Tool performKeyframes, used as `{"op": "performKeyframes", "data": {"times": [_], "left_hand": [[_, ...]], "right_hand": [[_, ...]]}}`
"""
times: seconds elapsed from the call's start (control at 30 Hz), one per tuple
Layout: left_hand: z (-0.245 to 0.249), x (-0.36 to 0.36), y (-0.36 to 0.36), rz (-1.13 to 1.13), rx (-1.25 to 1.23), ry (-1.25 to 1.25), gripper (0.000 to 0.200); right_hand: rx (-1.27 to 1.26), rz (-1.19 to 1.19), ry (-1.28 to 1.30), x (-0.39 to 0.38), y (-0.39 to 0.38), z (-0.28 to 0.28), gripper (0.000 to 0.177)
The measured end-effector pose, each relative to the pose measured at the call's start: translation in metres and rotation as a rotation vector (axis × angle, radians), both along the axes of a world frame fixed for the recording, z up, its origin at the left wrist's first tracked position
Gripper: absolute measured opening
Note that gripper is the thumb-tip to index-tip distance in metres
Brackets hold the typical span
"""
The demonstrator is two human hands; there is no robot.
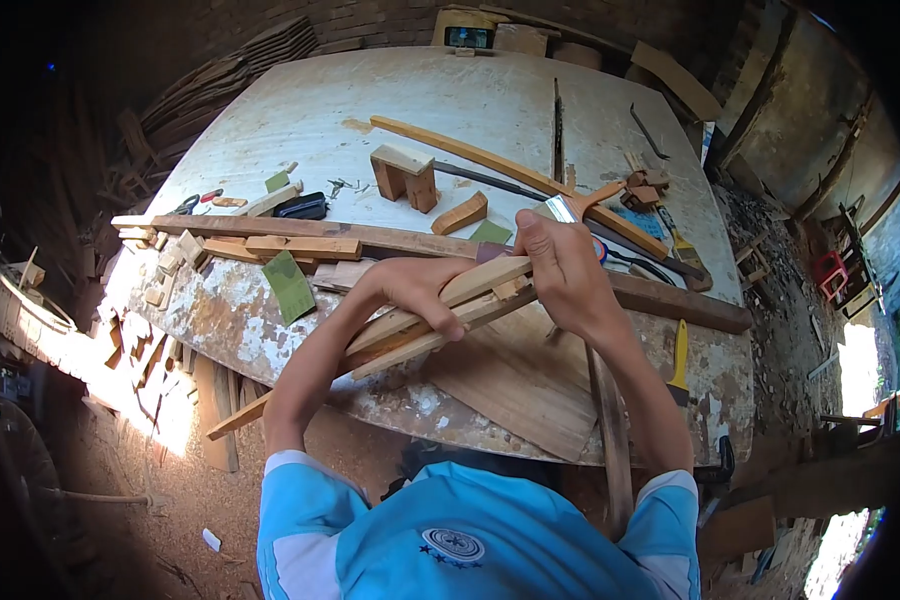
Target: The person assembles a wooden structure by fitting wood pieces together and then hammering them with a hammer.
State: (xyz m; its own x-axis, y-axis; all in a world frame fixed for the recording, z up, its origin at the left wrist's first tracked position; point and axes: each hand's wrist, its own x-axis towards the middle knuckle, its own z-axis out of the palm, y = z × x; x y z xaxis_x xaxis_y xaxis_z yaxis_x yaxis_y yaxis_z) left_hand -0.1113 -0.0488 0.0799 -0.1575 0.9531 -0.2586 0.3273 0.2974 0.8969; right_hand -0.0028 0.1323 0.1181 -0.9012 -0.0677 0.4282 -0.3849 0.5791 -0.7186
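Where the near edge of the worn, white-painted wooden workbench (300,110) meets the person's body, a bundle of long, thin, pale wooden strips (410,335) is held just above the bench top. It slants from a low end that hangs out past the edge on the left up to a high end in front of the chest. The left hand (420,288) wraps the bundle near its middle, fingers curled over the top and closed tight on the wood. The right hand (562,272) grips the upper end, fingers bunched together and pressed onto the strips. A small shiny metal piece (562,208) shows just above its knuckles, though whether that hand also holds it cannot be told. The strips look light and dry, stiff along their length yet thin enough to flex or split if levered sideways. As several loose pieces they seem likely to slide against each other unless squeezed as one. A hold around the middle with a second grip near one end looks soundest, since the overhanging tail gives leverage. Beyond the hands lie a long dark wooden plank (390,237), a green sheet of sandpaper (290,285) and a curved orange-brown wooden slat (490,160).
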Motion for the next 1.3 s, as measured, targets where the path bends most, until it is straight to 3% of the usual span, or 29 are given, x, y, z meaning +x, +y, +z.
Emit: {"op": "performKeyframes", "data": {"times": [0.13,0.33,0.47,0.63,0.7,0.8,0.9,1.0,1.03,1.3], "left_hand": [[-0.006,-0.003,0.002,0.018,0.023,-0.045,0.076],[-0.039,-0.016,0.006,-0.005,-0.053,-0.534,0.083],[-0.057,-0.019,0.011,-0.025,0.103,-0.471,0.084],[-0.056,-0.017,0.010,-0.123,0.063,-0.717,0.079],[-0.062,-0.016,0.015,-0.176,0.068,-0.743,0.077],[-0.058,-0.010,0.018,-0.195,0.071,-0.708,0.080],[-0.062,-0.017,0.017,-0.218,0.311,-0.264,0.073],[-0.016,-0.003,0.013,-0.024,-0.120,0.091,0.067],[-0.015,0.007,0.013,0.128,-0.158,0.232,0.063],[-0.018,0.015,0.007,0.118,-0.131,0.076,0.049]], "right_hand": [[-0.084,0.019,-0.003,-0.008,0.003,-0.008,0.056],[0.006,-0.008,-0.207,-0.009,0.011,-0.004,0.049],[-0.075,0.149,-0.347,-0.001,0.035,-0.010,0.048],[0.304,0.287,-0.003,0.013,0.050,-0.017,0.065],[0.348,0.309,0.055,0.008,0.051,-0.026,0.061],[0.272,0.345,0.005,0.008,0.052,-0.029,0.052],[0.235,0.357,-0.039,0.007,0.057,-0.031,0.046],[0.227,0.343,-0.023,0.008,0.057,-0.039,0.045],[0.223,0.339,-0.015,0.008,0.057,-0.040,0.045],[0.281,0.360,-0.010,0.011,0.051,-0.035,0.043]]}}
